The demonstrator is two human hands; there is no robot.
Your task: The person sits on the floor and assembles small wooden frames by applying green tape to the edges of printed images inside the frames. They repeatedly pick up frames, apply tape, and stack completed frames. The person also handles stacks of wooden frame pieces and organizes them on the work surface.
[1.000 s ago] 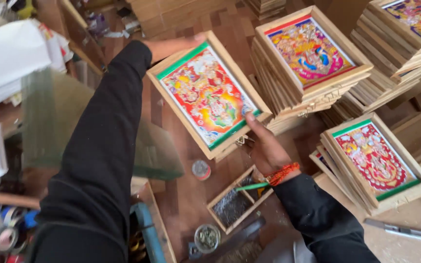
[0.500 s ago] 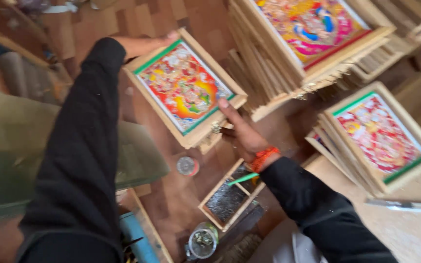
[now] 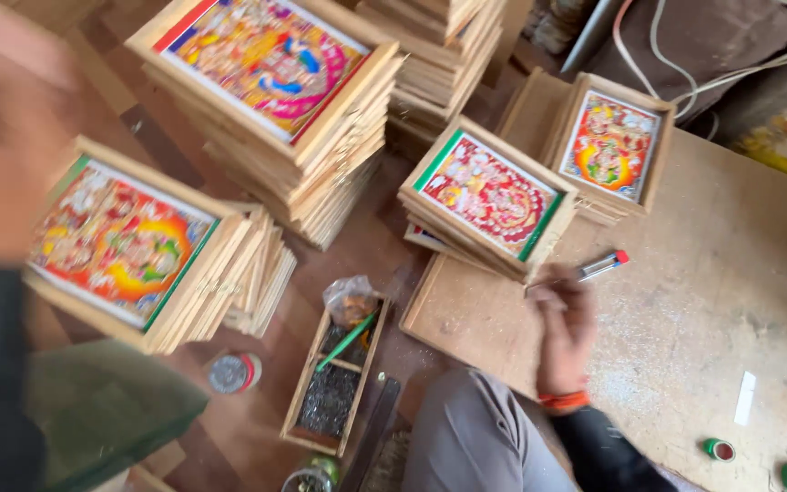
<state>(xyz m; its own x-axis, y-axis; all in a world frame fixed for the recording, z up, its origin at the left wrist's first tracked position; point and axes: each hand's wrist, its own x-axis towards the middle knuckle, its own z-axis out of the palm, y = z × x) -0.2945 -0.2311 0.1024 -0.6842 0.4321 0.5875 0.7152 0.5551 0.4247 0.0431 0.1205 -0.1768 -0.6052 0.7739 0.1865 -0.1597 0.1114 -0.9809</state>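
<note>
My left hand [image 3: 6, 128] is a large blur at the upper left, over the corner of a wood-framed colourful picture [image 3: 120, 241]. That picture lies on top of a low stack of frames [image 3: 252, 273]; the blur hides whether the hand grips it. My right hand [image 3: 562, 328], with an orange band at the wrist, rests on the pale wooden board [image 3: 721, 301]. Its fingers are loosely bent and hold nothing. The fingertips are beside the near end of a grey pen-like tool with a red tip [image 3: 603, 264], below another stack of framed pictures [image 3: 489, 196].
A tall frame stack [image 3: 275, 82] stands at the top, and one more framed picture [image 3: 612, 146] to the right. Below are a small wooden tray of dark nails [image 3: 330, 401], a round tin [image 3: 229, 372], a green glass sheet [image 3: 102, 410] and green tape rolls [image 3: 717, 448].
The view swung right. The framed picture went from being held up in both hands to lying on the low stack. My right hand left it and moved to the board.
</note>
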